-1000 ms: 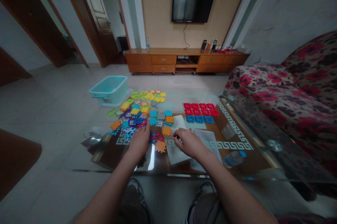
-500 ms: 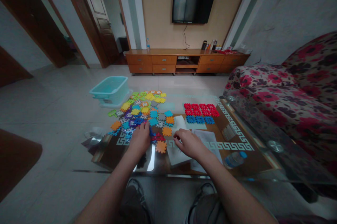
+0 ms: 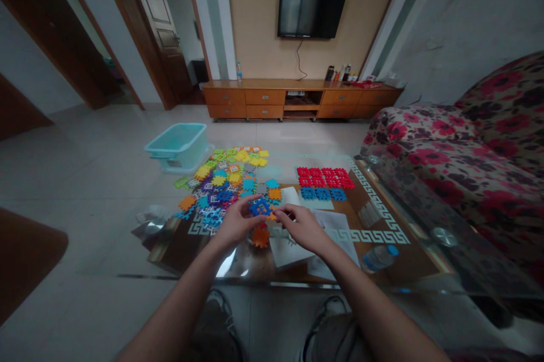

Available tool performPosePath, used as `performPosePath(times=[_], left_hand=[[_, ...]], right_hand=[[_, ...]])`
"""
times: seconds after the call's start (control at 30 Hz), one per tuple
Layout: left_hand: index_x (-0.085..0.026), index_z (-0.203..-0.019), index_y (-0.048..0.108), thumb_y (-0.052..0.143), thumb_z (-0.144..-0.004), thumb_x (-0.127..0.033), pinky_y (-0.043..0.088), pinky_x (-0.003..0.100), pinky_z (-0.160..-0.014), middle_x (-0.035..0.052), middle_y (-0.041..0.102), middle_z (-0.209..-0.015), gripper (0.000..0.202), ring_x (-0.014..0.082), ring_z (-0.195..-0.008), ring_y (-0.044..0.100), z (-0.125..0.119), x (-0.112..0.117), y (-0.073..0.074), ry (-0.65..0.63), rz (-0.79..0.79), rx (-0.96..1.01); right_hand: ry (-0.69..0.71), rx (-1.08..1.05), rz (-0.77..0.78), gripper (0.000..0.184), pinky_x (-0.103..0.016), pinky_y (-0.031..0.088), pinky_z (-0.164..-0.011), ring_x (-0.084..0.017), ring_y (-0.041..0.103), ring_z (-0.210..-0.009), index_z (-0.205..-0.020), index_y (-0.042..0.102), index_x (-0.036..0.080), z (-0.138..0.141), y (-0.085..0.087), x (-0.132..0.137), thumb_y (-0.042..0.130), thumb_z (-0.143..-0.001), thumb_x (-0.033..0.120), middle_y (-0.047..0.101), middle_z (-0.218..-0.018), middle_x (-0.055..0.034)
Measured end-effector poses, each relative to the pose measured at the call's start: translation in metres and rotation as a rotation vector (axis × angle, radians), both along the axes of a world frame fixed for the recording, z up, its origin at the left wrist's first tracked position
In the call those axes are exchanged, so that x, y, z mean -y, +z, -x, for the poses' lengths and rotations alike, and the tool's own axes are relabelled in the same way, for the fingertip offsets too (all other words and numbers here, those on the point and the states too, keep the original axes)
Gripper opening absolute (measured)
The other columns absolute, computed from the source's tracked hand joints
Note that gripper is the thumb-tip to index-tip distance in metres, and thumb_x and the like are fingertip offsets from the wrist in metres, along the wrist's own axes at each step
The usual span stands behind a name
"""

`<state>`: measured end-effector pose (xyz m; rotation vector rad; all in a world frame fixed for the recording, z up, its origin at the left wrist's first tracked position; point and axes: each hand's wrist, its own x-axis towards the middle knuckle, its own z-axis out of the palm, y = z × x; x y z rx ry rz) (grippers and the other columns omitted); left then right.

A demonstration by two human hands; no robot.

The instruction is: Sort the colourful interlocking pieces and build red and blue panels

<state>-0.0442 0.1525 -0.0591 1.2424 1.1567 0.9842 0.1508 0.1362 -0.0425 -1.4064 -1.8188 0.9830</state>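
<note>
A blue interlocking puzzle tile is held above the glass table between the thumb and fingers of my left hand. At its right edge my right hand has thumb and forefinger pinched on the tile's corner. Under the hands lies an orange tile, partly in the left hand's shade. Beyond the left hand spreads a loose pile of mixed tiles, with a yellow tile and a turquoise tile among them. To the right, red tiles lie in rows with a row of blue tiles in front.
A white booklet and a printed sheet lie in front of my right arm. A plastic bottle rests on its side near the table's right front. A turquoise tub stands beyond the left corner. A flowered sofa borders the right.
My left hand has lifted a blue tile from the pile and moved right with it. My right hand has shifted slightly left and up, so the hands now meet at the tile.
</note>
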Motion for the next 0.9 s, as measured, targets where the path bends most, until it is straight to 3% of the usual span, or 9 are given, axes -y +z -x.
performPosePath(times=[0.17, 0.4, 0.5, 0.63, 0.77, 0.9], left_hand=[[-0.018, -0.126, 0.060, 0.083, -0.064, -0.021, 0.052, 0.030, -0.073, 0.0036, 0.070, -0.089, 0.067, 0.0168, -0.081, 0.066, -0.002, 0.004, 0.004, -0.025, 0.056, 0.050], [-0.017, -0.117, 0.059, 0.081, -0.066, -0.023, 0.053, 0.034, -0.081, 0.0077, 0.072, -0.099, 0.056, 0.0193, -0.086, 0.069, -0.003, 0.005, 0.003, -0.059, 0.111, 0.098], [-0.016, -0.110, 0.060, 0.078, -0.071, -0.031, 0.052, 0.034, -0.079, 0.0097, 0.072, -0.099, 0.046, 0.0193, -0.084, 0.069, -0.002, 0.002, -0.002, -0.050, 0.100, 0.105], [-0.016, -0.109, 0.060, 0.077, -0.073, -0.037, 0.051, 0.031, -0.074, 0.0077, 0.072, -0.090, 0.046, 0.0180, -0.079, 0.068, -0.001, 0.000, -0.007, -0.012, 0.106, 0.097], [-0.014, -0.107, 0.063, 0.075, -0.074, -0.032, 0.047, 0.025, -0.065, 0.0022, 0.069, -0.075, 0.040, 0.0137, -0.067, 0.064, -0.001, -0.002, -0.008, 0.012, 0.104, 0.111], [-0.014, -0.106, 0.066, 0.070, -0.078, -0.027, 0.048, 0.025, -0.065, 0.0042, 0.071, -0.083, 0.032, 0.0122, -0.066, 0.062, -0.002, -0.002, -0.007, 0.031, 0.127, 0.156]], right_hand=[[-0.008, -0.125, 0.146, 0.028, -0.024, 0.041, -0.058, -0.014, 0.058, -0.063, -0.079, 0.069, 0.016, 0.002, -0.002, -0.003, 0.055, -0.091, 0.037, 0.066, -0.070, -0.0019], [-0.032, -0.127, 0.168, 0.024, -0.023, 0.039, -0.056, -0.012, 0.053, -0.059, -0.079, 0.069, 0.016, 0.002, -0.001, -0.001, 0.058, -0.088, 0.035, 0.065, -0.069, -0.0018], [-0.052, -0.087, 0.177, 0.025, -0.023, 0.038, -0.055, -0.012, 0.053, -0.058, -0.077, 0.069, 0.015, 0.003, -0.002, -0.002, 0.057, -0.088, 0.033, 0.065, -0.068, -0.0025], [-0.081, -0.049, 0.222, 0.025, -0.023, 0.039, -0.056, -0.013, 0.056, -0.061, -0.076, 0.070, 0.014, 0.002, -0.004, -0.003, 0.055, -0.088, 0.030, 0.068, -0.072, -0.0046], [-0.069, -0.013, 0.236, 0.023, -0.023, 0.039, -0.057, -0.014, 0.058, -0.062, -0.076, 0.070, 0.014, 0.001, -0.007, -0.004, 0.054, -0.086, 0.026, 0.068, -0.072, -0.0045], [-0.064, 0.003, 0.237, 0.023, -0.023, 0.039, -0.057, -0.013, 0.058, -0.061, -0.075, 0.071, 0.014, 0.000, -0.009, -0.004, 0.054, -0.085, 0.025, 0.067, -0.068, -0.0035]])
